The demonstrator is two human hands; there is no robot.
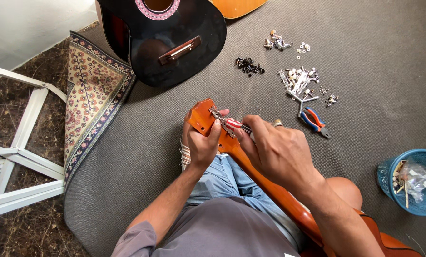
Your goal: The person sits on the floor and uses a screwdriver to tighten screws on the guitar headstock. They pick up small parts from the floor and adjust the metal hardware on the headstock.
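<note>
An orange guitar lies across my lap, its headstock (pixel 201 119) pointing up-left over the grey carpet. My left hand (pixel 201 145) grips the headstock from below, thumb on its edge by a metal tuner strip (pixel 217 116). My right hand (pixel 275 150) is closed around a screwdriver with a red, white and dark striped handle (pixel 237 125), its tip at the tuner strip. A ring shows on one right finger.
A black guitar body (pixel 170 38) lies at the top. Loose screws (pixel 249 65), tuner parts (pixel 298 81) and red-blue pliers (pixel 315 121) are scattered on the carpet at right. A blue basket (pixel 413 181) stands far right; a patterned rug (pixel 91 90) and white frame (pixel 18 152) lie left.
</note>
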